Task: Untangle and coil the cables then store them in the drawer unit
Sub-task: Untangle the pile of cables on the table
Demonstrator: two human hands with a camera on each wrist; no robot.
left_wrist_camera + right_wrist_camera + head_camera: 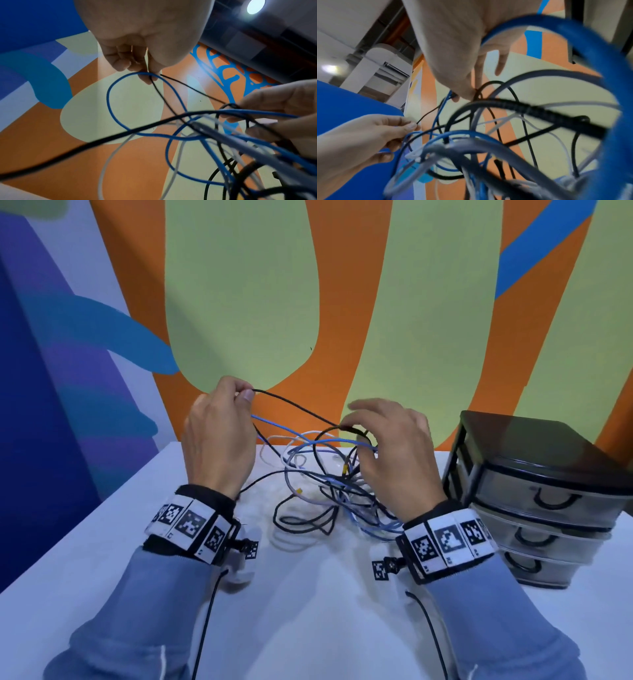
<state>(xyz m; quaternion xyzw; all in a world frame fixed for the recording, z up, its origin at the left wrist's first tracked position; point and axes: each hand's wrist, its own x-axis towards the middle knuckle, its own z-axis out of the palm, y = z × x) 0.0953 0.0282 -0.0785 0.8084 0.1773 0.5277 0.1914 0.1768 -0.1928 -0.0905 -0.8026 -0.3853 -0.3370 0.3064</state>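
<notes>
While the left hand (219, 436) pinches a thin black cable (294, 405) and the right hand (394, 453) pinches its loop, cable tangle (329, 494) lies between both wrists; drawer unit (534, 494) just right, at table (308, 611) edge.

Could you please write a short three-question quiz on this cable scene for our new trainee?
1. True or false: the drawers of the drawer unit are all shut.
2. Which cable does the left hand pinch between thumb and fingertips? A) white B) black C) yellow
3. Fill in: the tangle of cables lies on the white ____.

Key:
1. True: all three drawers sit flush.
2. B: the thin black cable, which runs across to the right hand.
3. table.
</notes>
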